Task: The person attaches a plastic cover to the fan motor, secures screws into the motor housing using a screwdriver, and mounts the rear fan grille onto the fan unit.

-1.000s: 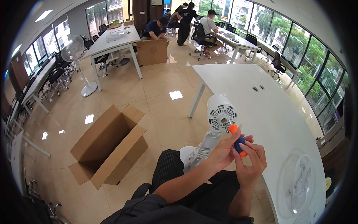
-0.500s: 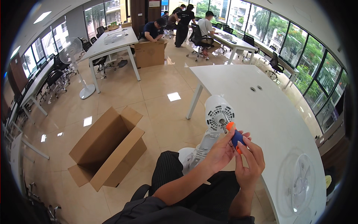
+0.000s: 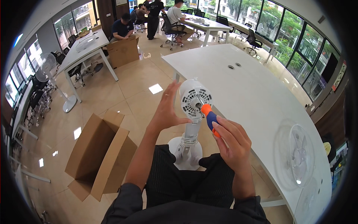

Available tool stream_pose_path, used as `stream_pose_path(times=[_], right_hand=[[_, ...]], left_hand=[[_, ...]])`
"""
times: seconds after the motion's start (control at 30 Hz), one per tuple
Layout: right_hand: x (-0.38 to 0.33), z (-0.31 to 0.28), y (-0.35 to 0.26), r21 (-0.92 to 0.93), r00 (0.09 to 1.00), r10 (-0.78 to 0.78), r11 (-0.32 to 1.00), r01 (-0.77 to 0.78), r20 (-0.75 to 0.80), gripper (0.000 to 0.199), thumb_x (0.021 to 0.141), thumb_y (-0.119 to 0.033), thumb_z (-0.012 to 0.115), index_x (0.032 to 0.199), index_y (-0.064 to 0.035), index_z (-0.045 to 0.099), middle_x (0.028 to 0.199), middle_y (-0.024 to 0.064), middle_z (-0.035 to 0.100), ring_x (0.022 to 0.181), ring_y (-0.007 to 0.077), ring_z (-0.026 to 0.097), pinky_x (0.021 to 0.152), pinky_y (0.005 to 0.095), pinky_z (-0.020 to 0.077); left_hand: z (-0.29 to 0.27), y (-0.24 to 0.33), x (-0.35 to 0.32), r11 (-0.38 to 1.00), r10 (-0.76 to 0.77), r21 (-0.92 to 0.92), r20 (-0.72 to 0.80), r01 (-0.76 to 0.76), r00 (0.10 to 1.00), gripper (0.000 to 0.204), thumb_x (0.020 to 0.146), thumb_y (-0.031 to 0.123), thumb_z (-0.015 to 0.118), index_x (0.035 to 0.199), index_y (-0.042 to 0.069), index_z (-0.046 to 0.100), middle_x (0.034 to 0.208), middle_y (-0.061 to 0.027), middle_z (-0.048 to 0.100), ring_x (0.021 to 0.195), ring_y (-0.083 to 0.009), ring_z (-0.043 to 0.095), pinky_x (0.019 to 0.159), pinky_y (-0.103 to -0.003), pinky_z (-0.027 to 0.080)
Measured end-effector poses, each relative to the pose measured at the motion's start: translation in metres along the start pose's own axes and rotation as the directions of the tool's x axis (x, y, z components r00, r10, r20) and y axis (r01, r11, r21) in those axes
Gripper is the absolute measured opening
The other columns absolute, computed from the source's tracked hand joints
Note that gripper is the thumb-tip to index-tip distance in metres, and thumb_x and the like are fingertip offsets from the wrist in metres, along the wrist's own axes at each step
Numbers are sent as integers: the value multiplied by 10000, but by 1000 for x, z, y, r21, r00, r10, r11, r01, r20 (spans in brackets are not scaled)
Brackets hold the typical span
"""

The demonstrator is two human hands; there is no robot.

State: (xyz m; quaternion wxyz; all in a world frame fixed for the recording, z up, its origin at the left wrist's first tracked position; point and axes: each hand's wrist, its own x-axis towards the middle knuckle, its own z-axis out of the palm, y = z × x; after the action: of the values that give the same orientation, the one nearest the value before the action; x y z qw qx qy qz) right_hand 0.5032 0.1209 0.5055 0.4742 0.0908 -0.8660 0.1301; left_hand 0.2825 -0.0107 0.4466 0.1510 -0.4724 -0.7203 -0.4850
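In front of me stands a white pedestal fan, its motor head (image 3: 185, 98) without blades or guard and its slotted face turned up toward me. A white cord (image 3: 189, 141) is wound round the lower pole. My right hand (image 3: 235, 145) grips a screwdriver (image 3: 211, 118) by its blue and orange handle, and the shaft points at the centre of the slotted face. Whether the tip touches anything I cannot tell. My left hand (image 3: 166, 108) is open at the motor head's left side, thumb and fingers spread around it; contact is unclear.
An open cardboard box (image 3: 108, 156) sits on the floor at left. The white table (image 3: 253, 89) runs along my right, with clear fan parts (image 3: 301, 155) on its near end. Farther back are another table (image 3: 84, 48), a standing fan (image 3: 69, 102) and several people.
My left hand has left the screwdriver, moved left and spread beside the motor head. My right hand now holds the screwdriver alone. The view has shifted, so the scene sits farther left.
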Motion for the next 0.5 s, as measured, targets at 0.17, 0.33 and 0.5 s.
stream_pose_path(times=[0.17, 0.33, 0.5], right_hand=[[6, 3, 7, -53, 995, -65, 996, 69, 80, 396, 745, 4, 746, 1133, -35, 679, 1153, 100, 677, 1014, 272, 664, 830, 355, 560], [-4, 17, 19, -2, 995, -100, 995, 100, -10, 363, 744, -61, 788, 1087, -21, 676, 1103, 127, 695, 930, 275, 689, 780, 351, 565], [-10, 31, 16, -31, 978, -27, 999, 21, -206, 402, 701, -136, 861, 1012, -1, 645, 1005, 174, 715, 879, 314, 702, 719, 350, 570]], left_hand=[[25, -31, 17, 984, 176, 4, 165, -179, 971, 1147, 487, 291, 951, 1446, 70, 362, 1509, -177, 383, 1410, -337, 359, 1115, -458, 371], [36, -38, 16, 974, 214, -91, 62, -208, 975, 1109, 474, 295, 943, 1426, 101, 407, 1509, -178, 363, 1410, -374, 336, 1130, -478, 357], [44, -39, 16, 969, 217, -125, 24, -212, 976, 1090, 484, 259, 931, 1428, 109, 407, 1505, -179, 364, 1406, -369, 341, 1126, -477, 361]])
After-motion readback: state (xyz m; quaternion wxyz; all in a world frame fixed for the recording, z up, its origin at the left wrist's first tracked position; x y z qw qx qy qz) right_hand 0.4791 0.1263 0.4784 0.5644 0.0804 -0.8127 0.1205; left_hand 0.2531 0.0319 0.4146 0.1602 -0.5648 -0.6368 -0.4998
